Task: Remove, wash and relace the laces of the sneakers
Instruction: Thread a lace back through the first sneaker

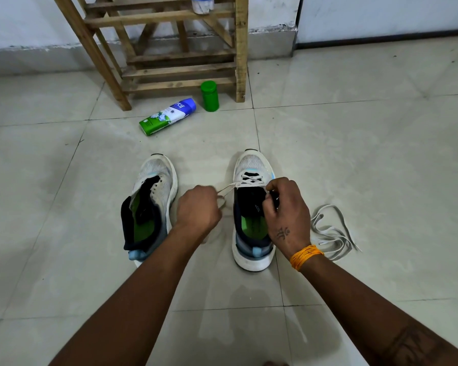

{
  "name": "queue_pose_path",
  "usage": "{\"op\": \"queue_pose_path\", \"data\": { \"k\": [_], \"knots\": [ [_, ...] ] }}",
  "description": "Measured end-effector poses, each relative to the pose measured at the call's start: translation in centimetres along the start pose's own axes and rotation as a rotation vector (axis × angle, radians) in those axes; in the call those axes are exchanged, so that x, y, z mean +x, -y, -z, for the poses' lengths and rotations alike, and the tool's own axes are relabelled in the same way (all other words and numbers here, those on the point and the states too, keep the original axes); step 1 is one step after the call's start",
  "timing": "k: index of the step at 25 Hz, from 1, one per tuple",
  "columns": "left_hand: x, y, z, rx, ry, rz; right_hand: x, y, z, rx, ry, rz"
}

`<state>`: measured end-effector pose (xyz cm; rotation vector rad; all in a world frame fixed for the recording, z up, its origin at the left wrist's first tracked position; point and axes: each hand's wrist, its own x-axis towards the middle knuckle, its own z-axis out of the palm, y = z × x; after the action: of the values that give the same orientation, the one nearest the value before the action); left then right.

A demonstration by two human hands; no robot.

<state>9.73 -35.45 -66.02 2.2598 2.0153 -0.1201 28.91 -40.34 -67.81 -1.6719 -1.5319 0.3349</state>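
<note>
On floor [354, 154], centre: two sneakers side by side, toes pointing far. Right sneaker [251, 215] upright, w/ lace [250, 180] crossed thru far eyelets only. Left hand [198, 207] just left of it, fingers curled, pinching lace end pulled out to left w/ a small loop by knuckles. Right hand [286, 215] over right side of shoe opening, fingers curled at eyelets, gripping other lace end; orange thread band [305, 256] on wrist. Left sneaker [150, 210] tipped on its side, no lace, green insole showing. Second lace [331, 233] loose in a heap, right of right sneaker, near right wrist. Farther off: tube [168, 116] lying flat, green bottle [209, 96] standing beside it, both in front of wooden rack [180, 70] at wall. Jar [202, 3] on upper rack shelf.
</note>
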Motion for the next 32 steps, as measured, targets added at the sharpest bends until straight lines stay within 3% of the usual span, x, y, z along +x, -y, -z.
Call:
{"op": "queue_pose_path", "data": {
  "k": [2,3,6,8,14,19,26,30,32],
  "knots": [
    [-0.2,0.7,-0.1,0.122,0.126,0.007,-0.1,0.0,0.0,0.000,-0.005,0.002],
    [-0.1,0.6,0.0,0.123,0.112,-0.024,-0.1,0.0,0.0,-0.001,-0.006,0.004],
    [0.3,-1.1,0.9,-0.011,-0.113,-0.140,0.0,0.0,-0.1,0.005,-0.006,0.003],
    [0.4,-1.8,1.0,-0.037,-0.177,-0.166,0.0,0.0,-0.1,0.007,-0.008,0.000],
    [0.2,0.9,0.0,0.108,0.131,0.003,-0.1,-0.1,0.0,0.014,-0.008,0.006],
    [0.5,-1.0,0.6,-0.092,-0.187,-0.202,-0.1,0.0,-0.1,0.005,-0.010,0.004],
    [0.8,-0.8,0.9,-0.030,-0.076,-0.074,-0.1,0.0,0.0,0.002,0.002,0.008],
    [0.8,-1.6,1.1,-0.166,-0.258,-0.228,-0.2,-0.3,0.1,0.016,-0.004,0.008],
    [0.8,-1.6,0.5,-0.258,-0.275,-0.201,-0.1,-0.4,0.1,0.008,-0.007,0.001]
  ]
}}
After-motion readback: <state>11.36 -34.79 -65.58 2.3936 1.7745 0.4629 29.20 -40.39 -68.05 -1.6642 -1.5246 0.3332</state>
